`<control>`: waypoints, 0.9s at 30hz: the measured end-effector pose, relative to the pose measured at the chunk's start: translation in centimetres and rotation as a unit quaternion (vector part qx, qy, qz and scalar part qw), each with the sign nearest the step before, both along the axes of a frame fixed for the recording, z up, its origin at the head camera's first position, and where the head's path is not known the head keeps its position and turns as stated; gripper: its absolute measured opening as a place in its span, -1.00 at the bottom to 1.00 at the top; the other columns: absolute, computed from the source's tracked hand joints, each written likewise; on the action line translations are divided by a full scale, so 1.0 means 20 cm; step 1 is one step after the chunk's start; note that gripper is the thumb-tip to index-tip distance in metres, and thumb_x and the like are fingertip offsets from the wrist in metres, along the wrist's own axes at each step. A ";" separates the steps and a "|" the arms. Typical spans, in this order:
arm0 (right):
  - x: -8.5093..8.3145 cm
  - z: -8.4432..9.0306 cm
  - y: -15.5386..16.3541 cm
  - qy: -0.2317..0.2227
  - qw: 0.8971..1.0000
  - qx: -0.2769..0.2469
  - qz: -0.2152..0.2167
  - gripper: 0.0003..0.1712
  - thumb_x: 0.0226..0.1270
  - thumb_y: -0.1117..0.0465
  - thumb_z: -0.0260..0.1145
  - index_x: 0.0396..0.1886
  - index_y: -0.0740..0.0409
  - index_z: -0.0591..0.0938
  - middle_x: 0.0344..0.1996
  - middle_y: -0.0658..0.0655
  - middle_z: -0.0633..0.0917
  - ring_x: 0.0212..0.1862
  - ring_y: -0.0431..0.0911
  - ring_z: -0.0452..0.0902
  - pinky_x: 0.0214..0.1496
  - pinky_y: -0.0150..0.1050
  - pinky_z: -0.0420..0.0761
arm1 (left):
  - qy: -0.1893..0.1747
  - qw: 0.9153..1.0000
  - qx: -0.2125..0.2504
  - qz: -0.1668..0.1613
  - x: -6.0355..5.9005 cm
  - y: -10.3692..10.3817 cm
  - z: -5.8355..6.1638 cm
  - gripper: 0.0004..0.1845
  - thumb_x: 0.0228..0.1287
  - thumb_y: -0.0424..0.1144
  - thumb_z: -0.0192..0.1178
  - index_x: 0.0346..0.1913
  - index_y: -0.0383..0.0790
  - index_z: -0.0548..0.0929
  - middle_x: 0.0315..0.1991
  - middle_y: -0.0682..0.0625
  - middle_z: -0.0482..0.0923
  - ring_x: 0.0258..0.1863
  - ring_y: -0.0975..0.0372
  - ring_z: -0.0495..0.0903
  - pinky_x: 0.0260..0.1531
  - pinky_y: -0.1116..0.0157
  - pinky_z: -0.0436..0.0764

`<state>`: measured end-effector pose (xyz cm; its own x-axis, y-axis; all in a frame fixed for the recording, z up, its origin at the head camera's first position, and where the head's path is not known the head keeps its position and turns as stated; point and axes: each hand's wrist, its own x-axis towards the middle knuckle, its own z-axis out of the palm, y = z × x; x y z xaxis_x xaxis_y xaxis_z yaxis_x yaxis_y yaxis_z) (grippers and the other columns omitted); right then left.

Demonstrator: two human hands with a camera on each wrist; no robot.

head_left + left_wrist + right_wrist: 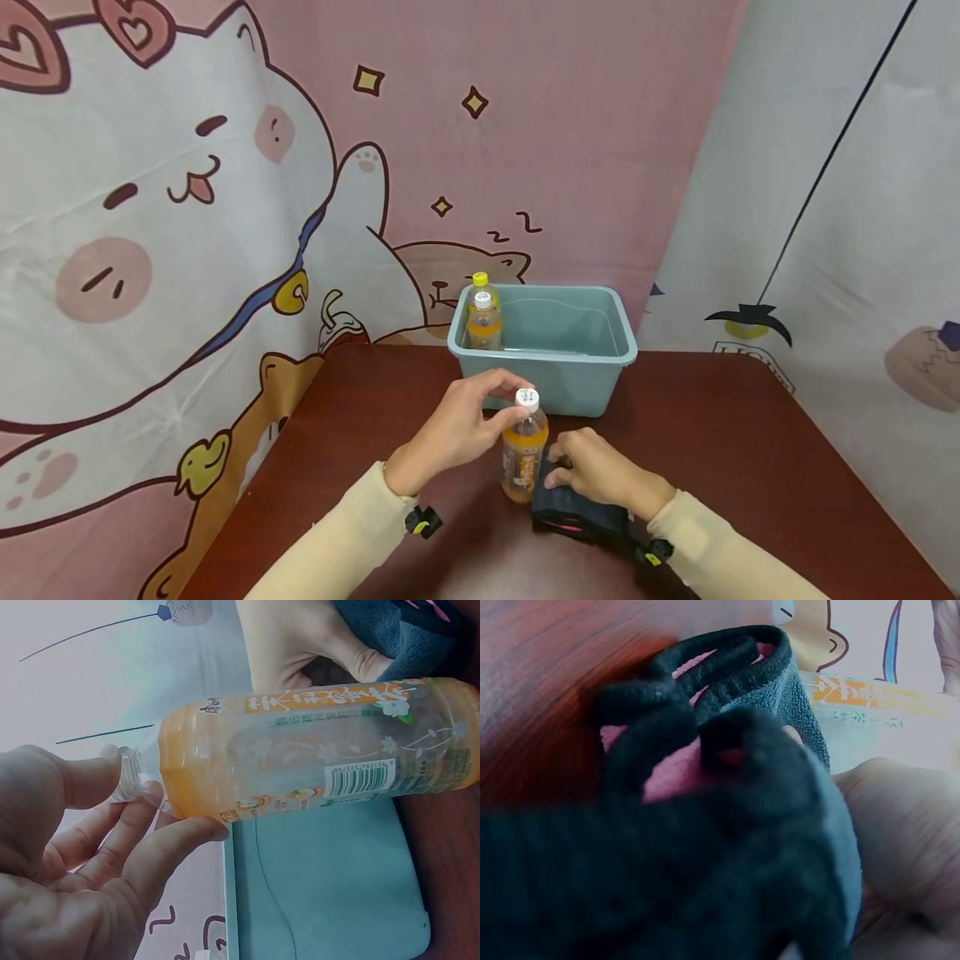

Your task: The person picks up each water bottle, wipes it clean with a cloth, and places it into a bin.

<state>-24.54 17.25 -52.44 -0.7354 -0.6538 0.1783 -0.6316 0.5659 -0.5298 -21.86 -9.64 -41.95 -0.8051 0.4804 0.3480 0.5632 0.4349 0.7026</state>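
Pinching the bottle [524,454] cap, the left hand [457,429] arches while the right hand [596,468] grips dark cloth [573,512].

1. I see a dark reddish-brown worktop [750,433].
2. A teal bin [570,379] sits at its far edge.
3. An orange drink bottle [523,454] stands upright near the middle.
4. A dark folded cloth [573,512] lies just beside the bottle.

Right wrist: dark cloth fills view.
Folded fleece cloth [727,825], dark with pink lining at the folds, lies on the red-brown table [547,667]. Right hand [907,847] touches its right side. Orange-labelled bottle [877,705] just beyond, far right.
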 end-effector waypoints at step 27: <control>0.05 0.19 0.05 0.017 0.995 -0.093 -0.039 -0.90 0.50 0.15 0.69 -0.07 0.00 0.97 -0.24 -0.15 0.84 -0.33 -0.38 0.57 -0.29 -0.37 0.68 | 0.018 1.000 -0.008 -0.001 -0.01 0.00 0.00 -0.64 0.62 -0.28 0.52 0.36 -0.10 0.77 0.28 0.01 0.87 0.28 0.13 0.88 0.33 0.04 0.88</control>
